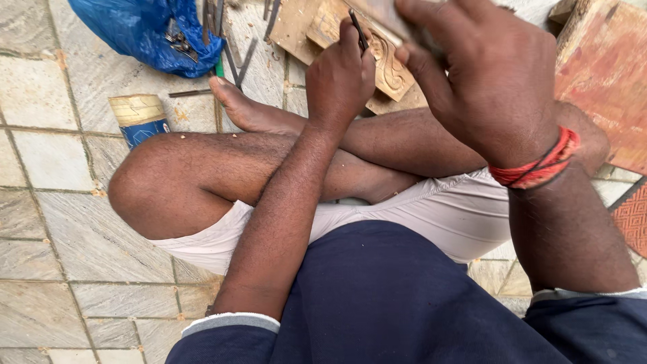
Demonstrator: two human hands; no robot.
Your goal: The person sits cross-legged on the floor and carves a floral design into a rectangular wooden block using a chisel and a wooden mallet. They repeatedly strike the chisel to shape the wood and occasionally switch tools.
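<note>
Setting: We sit cross-legged on a stone-tiled floor, bare knees up, in pale shorts and a dark blue top.
Left hand: Our left hand is closed around a thin dark chisel, its shaft rising from between the fingers and its tip on the carved wood.
Right hand: Our right hand hangs over the right part of the wood, fingers curled downward; we cannot tell whether it grips anything, since the palm side is hidden. A red thread band circles the wrist.
Workpiece: The carved wooden block, with a scroll pattern cut into it, lies far centre, just beyond our crossed shins and beneath both hands.
Far left: A blue plastic bag holds small metal tools; loose metal rods lie beside it.
Left: A blue and tan can stands near our knee.
Far right: A reddish wooden plank rests on the floor.
</note>
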